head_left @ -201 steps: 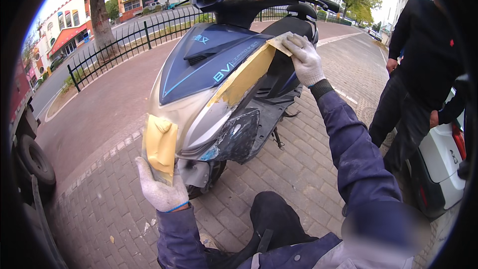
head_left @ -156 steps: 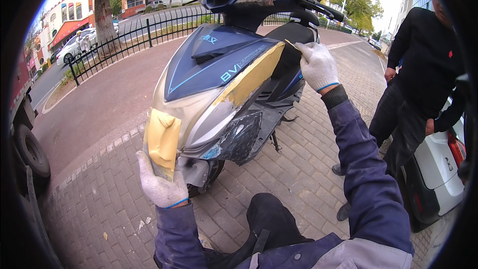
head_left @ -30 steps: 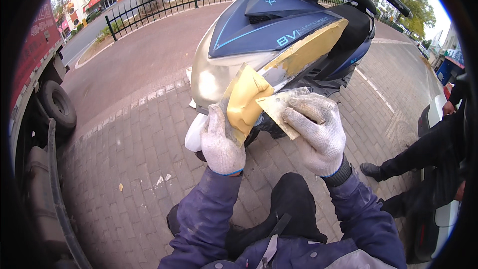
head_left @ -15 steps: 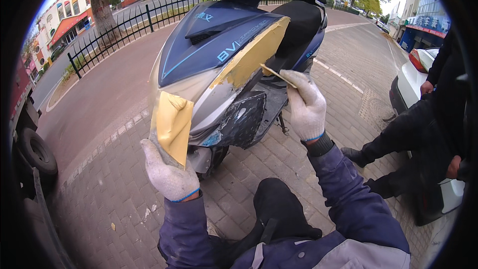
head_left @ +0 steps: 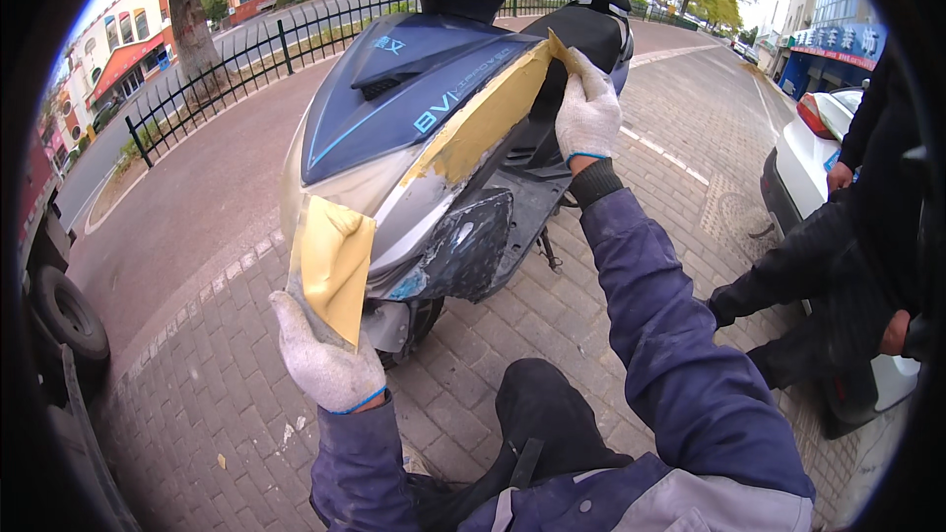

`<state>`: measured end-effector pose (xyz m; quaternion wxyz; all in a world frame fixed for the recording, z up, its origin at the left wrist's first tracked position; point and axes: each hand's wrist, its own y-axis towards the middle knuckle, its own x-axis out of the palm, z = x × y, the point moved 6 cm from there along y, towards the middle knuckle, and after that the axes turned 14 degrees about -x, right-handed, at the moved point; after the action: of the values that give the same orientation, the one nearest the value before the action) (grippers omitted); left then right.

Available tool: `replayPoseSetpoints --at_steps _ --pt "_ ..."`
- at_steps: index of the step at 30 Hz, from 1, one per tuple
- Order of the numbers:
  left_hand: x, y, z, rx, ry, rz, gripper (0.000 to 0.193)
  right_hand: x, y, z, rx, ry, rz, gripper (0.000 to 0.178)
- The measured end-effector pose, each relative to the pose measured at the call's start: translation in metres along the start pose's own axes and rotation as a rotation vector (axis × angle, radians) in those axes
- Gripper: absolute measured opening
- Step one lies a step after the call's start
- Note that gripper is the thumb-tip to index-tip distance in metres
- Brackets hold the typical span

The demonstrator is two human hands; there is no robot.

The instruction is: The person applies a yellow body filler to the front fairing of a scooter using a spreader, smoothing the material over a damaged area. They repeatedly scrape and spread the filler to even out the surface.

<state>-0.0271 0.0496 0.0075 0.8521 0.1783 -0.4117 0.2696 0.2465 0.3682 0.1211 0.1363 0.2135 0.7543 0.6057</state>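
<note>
A blue and silver scooter (head_left: 394, 108) stands on the brick pavement in front of me. A long yellow sheet (head_left: 473, 123) lies along its side panel. My right hand (head_left: 587, 108), in a white glove, pinches the sheet's far upper end near the seat. My left hand (head_left: 325, 360), also gloved, grips the sheet's near lower end (head_left: 333, 261), which hangs folded in front of the scooter's nose. A scuffed dark lower panel (head_left: 463, 246) shows under the sheet.
Another person in dark clothes (head_left: 838, 236) stands at the right beside a white vehicle (head_left: 803, 153). A vehicle wheel (head_left: 74, 315) is at the left edge. A black metal fence (head_left: 246, 59) and a road run behind the scooter.
My right hand has carried the sheet's upper end farther up along the side panel toward the seat. The left hand still holds the lower end at the nose.
</note>
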Motion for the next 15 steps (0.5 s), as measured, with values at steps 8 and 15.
replayPoseSetpoints --at_steps 8,15 --pt "0.001 -0.003 0.006 0.03 0.064 -0.033 0.056 0.006 -0.011 -0.023 -0.151 -0.153 -0.087 0.039" --pt "0.002 -0.002 0.009 0.062 0.099 -0.055 0.052 0.004 -0.028 -0.046 -0.235 -0.156 -0.097 0.045"
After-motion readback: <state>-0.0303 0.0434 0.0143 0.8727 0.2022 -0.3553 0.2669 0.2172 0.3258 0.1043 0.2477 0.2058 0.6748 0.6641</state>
